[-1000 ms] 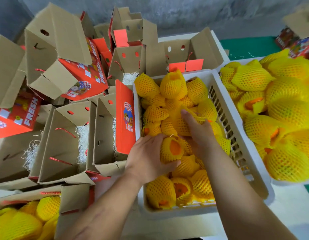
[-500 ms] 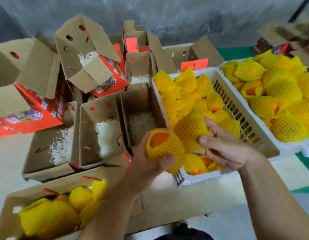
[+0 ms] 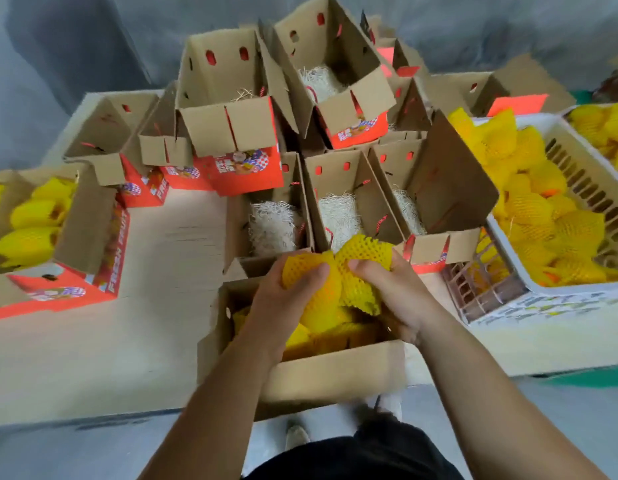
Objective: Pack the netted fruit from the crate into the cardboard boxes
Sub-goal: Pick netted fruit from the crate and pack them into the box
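Note:
Two fruits in yellow foam netting are held over the nearest cardboard box (image 3: 335,372), which has several netted fruits inside. My left hand (image 3: 283,299) grips one netted fruit (image 3: 307,275) from the left. My right hand (image 3: 394,292) grips the other netted fruit (image 3: 363,258) from the right. The two fruits touch each other. The white plastic crate (image 3: 515,251) at the right is piled with more netted fruit (image 3: 543,216).
Three open boxes (image 3: 338,209) lined with white shredded filler stand just beyond my hands. More open boxes are stacked behind them. A filled red box (image 3: 68,233) of yellow fruit sits at the left. A second crate (image 3: 602,133) is at the far right.
Both hands have left the crate, each with a netted fruit, and moved left to the near box. The view has swung left with them.

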A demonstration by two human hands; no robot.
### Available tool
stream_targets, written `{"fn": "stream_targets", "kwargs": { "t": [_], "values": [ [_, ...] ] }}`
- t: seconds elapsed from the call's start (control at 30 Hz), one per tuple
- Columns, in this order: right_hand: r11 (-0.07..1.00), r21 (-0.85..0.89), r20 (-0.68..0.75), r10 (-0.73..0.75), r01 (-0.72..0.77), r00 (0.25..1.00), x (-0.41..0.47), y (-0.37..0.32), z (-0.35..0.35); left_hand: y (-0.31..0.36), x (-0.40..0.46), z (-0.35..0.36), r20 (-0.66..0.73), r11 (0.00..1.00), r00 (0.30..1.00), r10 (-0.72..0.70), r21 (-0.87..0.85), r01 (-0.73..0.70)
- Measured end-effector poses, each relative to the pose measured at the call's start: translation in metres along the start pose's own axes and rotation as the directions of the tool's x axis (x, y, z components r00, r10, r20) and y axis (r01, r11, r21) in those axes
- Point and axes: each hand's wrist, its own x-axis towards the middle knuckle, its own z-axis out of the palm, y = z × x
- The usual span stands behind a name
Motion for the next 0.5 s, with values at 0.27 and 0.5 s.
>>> {"fn": "stream_targets", "kwargs": {
  "t": [0.27, 0.5],
  "values": [
    [0.634, -0.772, -0.004, 0.078, -0.052, 0.997, 0.037, 0.047, 0.019, -0.024, 0.009, -0.072, -0.243, 0.984, 0.954, -0.173, -0.072, 0.160],
    [0.313, -0.868, -0.300, 0.285, -0.385, 0.910, 0.064, 0.077, 0.021, -0.037, 0.018, -0.075, -0.140, 0.950, 0.940, -0.312, -0.051, 0.308]
  ]
}}
